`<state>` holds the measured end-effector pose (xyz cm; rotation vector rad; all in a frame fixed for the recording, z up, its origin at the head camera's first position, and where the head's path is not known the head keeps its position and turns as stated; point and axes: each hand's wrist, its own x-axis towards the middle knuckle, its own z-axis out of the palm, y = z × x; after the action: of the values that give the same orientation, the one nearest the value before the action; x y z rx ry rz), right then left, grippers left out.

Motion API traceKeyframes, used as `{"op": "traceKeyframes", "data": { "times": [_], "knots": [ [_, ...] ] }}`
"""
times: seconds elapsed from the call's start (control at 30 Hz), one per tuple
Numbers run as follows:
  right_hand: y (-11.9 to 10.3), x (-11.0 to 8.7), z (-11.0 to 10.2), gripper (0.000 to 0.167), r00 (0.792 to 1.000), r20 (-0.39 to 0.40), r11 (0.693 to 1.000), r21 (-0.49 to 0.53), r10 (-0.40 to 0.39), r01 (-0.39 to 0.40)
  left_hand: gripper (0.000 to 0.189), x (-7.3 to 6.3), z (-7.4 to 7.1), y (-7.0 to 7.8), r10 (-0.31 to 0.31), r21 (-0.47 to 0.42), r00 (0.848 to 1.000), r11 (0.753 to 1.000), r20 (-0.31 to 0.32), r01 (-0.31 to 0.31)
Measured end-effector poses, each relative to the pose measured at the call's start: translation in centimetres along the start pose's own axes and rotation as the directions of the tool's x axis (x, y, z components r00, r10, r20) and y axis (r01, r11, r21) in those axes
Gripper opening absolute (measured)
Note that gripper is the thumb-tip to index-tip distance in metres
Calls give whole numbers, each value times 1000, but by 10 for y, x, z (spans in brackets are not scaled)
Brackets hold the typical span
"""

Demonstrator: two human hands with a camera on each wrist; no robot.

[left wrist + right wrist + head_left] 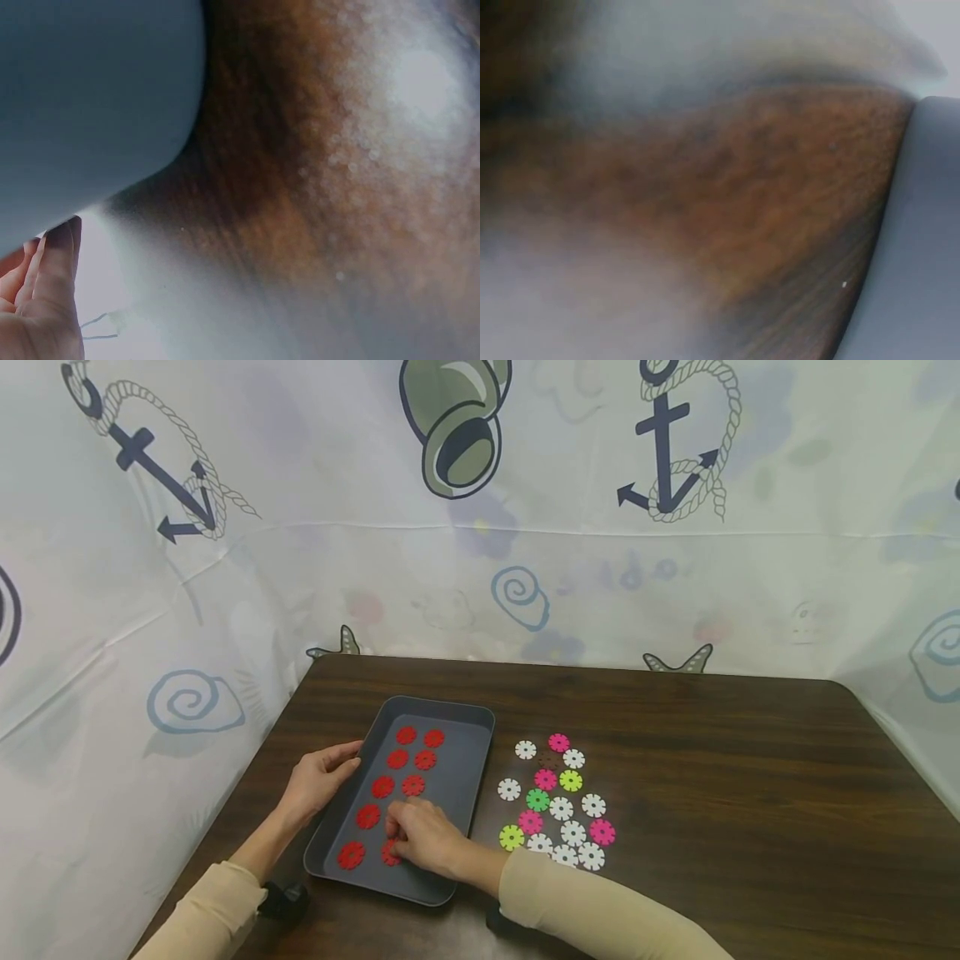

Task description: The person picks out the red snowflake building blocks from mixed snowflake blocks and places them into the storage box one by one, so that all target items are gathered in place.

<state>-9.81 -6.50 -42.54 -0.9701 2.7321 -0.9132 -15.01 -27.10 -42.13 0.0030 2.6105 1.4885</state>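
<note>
A dark grey baking tray [459, 752] lies at an angle on the table, with two columns of red notched discs [397, 758] on its bottom. My left hand [315, 781] holds the tray's left rim, thumb and fingertips right at the edge; in the left wrist view its fingers [56, 262] rest against the tray's side wall. Over the near part of the tray, my right hand [427, 837] has its fingers bent down and pinches a red disc [389, 853], the lowest in the right column. Part of that disc is hidden by the fingertips.
Right of the tray, loose notched discs lie in a group: several white [561, 808], pink [602, 832], yellow [571, 780], a green one [537, 800] and a brown one [550, 761]. The dark wooden table [720, 777] meets a patterned cloth [585, 593] at the back.
</note>
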Motion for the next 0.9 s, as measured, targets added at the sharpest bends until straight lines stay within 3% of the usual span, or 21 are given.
{"op": "traceKeyframes", "data": {
  "times": [0.3, 0.57, 0.77, 0.9],
  "knots": [
    [1, -1, -3, 15, 1000, -14, 999, 55, 1, 0, 43, 0, 0, -1, 12, 25, 1000, 1000, -11, -11],
    [1, -10, -32, 9, 998, -66, 983, 182, -1, 13, 43, 2, -1, -1, 13, 28, 1000, 1000, -1, -13],
    [27, -32, -61, 7, 985, -173, 978, 201, -23, 59, 45, 2, -2, 0, 14, 69, 1000, 997, 15, -15],
    [53, -52, -85, 9, 968, -252, 979, 191, -17, 67, 50, 1, -4, 5, 45, 121, 999, 992, 12, -47]
  ]
}}
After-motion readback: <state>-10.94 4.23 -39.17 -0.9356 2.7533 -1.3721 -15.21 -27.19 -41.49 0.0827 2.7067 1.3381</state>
